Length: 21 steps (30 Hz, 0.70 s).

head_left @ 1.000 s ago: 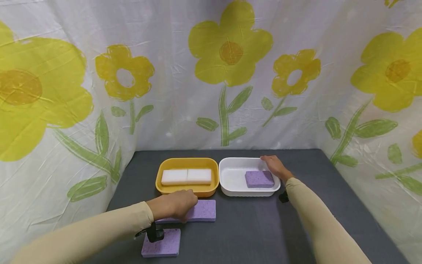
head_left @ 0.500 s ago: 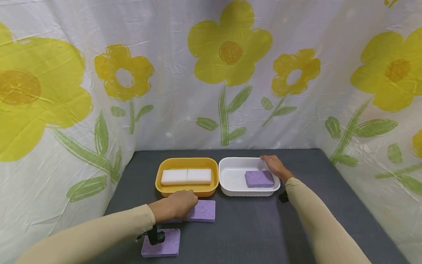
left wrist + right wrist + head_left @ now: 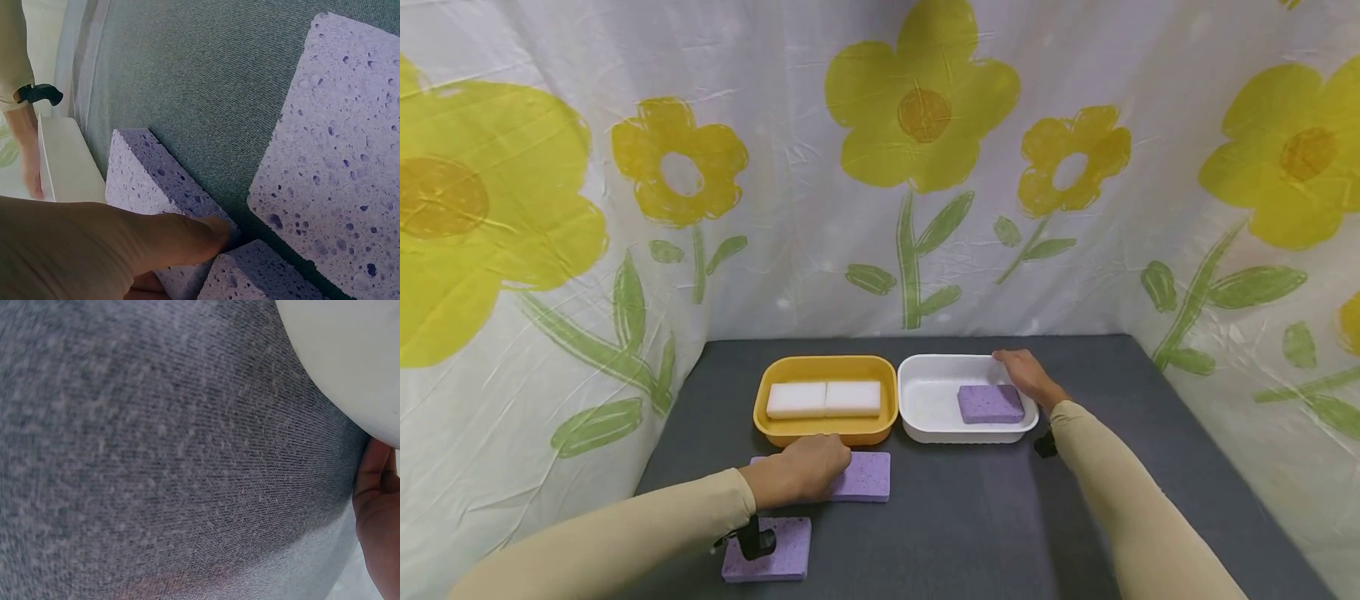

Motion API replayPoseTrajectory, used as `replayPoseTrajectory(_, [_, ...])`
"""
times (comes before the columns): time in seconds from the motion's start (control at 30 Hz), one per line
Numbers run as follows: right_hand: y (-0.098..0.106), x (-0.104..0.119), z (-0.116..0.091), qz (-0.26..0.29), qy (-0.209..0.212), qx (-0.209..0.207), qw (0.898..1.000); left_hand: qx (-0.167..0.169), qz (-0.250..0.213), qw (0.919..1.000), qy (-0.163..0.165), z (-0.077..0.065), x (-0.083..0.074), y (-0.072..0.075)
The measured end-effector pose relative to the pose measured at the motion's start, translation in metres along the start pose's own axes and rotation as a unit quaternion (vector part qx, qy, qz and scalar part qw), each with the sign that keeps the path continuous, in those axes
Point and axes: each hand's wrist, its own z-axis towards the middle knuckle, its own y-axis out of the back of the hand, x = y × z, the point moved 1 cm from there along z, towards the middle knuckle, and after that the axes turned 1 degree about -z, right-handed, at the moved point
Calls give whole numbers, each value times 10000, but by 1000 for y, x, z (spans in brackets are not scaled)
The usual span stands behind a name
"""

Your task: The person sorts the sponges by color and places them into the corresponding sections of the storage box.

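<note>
In the head view my left hand (image 3: 808, 468) reaches down over two purple sponges lying side by side. It grips the right-hand sponge (image 3: 865, 477); the left wrist view shows the thumb (image 3: 194, 240) against that sponge's side. Most of the left-hand sponge (image 3: 262, 275) is hidden by the hand in the head view. A further purple sponge (image 3: 790, 554) lies nearer, partly under the wrist camera. My right hand (image 3: 1028, 379) holds the right rim of a white tray (image 3: 921, 427), with one purple sponge (image 3: 990, 404) lying inside it.
A yellow tray (image 3: 880, 432) with two white sponges (image 3: 825, 400) stands left of the white one, the two trays close together. Both rest on a dark cloth-covered table (image 3: 955, 525). A flower-printed curtain (image 3: 790, 275) closes off the back and sides.
My left hand and forearm have shifted very slightly, while the hand stays at the same sponge. The right hand and both trays keep their places; the view has tipped a little.
</note>
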Motion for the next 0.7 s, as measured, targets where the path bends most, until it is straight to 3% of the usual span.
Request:
replayPoseTrajectory(0.27, [0,-1,2,-68,42,-117,9999,206,-114,9997,75,3,3,-4])
replayPoseTrajectory(0.47, [0,-1,1,-2,-64,-39,10000,255,-506,9982,213,2,9,-8])
replayPoseTrajectory(0.7, [-1,-1,2,23,-84,-49,10000,1,-595,9982,78,0,1,8])
